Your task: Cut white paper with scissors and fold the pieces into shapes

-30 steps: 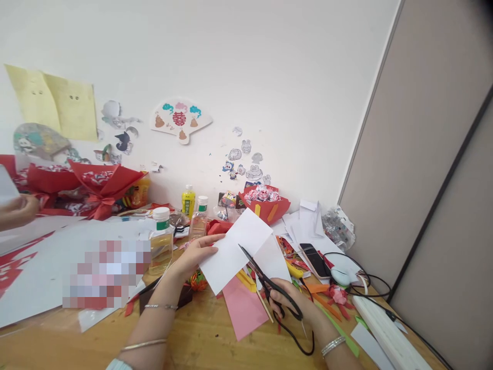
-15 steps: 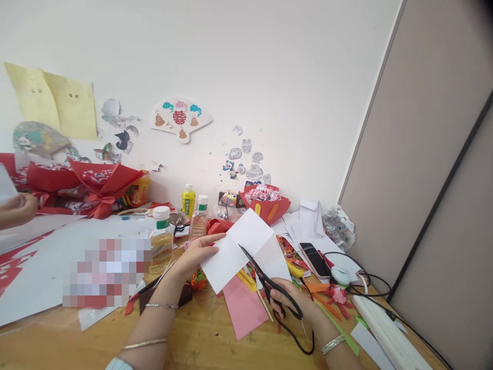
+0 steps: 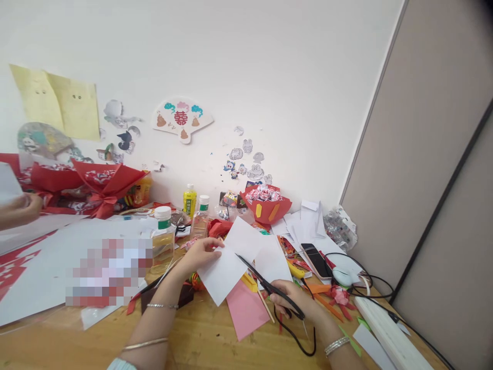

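My left hand (image 3: 202,257) pinches a sheet of white paper (image 3: 221,277) near its left edge and holds it above the table. In my right hand (image 3: 290,298) is a pair of black-handled scissors (image 3: 262,277), pointing up and left with the blades nearly together. The blades lie along the line between the sheet's upper and lower parts, their tip close to my left fingers. Whether that line is a cut or a fold, I cannot tell. Under the sheet lie a pink paper (image 3: 246,313) and a thin wooden stick (image 3: 266,307).
Right of the scissors are a phone (image 3: 316,259), a mouse (image 3: 342,276) with cables and a white power strip (image 3: 389,331). Bottles (image 3: 189,200) and red-wrapped bouquets (image 3: 265,205) stand along the wall. Another person's hand (image 3: 23,210) holds paper at the far left.
The sheet has tilted and shifted down and left, together with my left hand. The scissors' blades have come closer together. The other person's hand has barely moved.
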Tool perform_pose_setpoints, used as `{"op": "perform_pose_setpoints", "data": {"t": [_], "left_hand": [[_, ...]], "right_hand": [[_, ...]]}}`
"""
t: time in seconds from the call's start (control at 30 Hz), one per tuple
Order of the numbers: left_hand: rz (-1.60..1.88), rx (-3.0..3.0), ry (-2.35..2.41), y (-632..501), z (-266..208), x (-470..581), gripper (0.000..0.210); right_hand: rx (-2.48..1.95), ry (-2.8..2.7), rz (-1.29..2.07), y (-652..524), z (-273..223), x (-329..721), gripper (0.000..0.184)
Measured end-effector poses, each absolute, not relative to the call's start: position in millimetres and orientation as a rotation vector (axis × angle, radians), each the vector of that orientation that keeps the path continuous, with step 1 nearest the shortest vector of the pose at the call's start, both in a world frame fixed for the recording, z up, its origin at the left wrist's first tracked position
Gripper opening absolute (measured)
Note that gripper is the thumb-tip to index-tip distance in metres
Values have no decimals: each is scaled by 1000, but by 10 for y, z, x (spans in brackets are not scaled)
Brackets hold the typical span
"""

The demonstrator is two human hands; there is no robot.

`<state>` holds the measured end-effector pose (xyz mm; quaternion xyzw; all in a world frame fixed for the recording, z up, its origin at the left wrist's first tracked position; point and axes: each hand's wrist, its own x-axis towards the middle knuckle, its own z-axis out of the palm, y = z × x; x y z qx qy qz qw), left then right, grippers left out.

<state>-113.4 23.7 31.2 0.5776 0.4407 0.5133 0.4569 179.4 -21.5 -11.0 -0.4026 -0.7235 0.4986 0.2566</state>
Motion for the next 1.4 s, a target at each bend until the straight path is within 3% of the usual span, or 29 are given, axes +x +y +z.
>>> {"op": "perform_pose_setpoints", "data": {"t": [0.4,0.9,1.4], "left_hand": [[1195,1434,1026,107,413,-1039,39],[1095,1454,1065,121,402,-1041,55],[1102,1399,1085,115,420,-1024,57]], "right_hand": [[-925,-1931,1494,-304,-2,1828,50],[-880,-1907,1524,-305,-45,1854,43],[-968,-1930,1425,-330,-23,1825,35]]}}
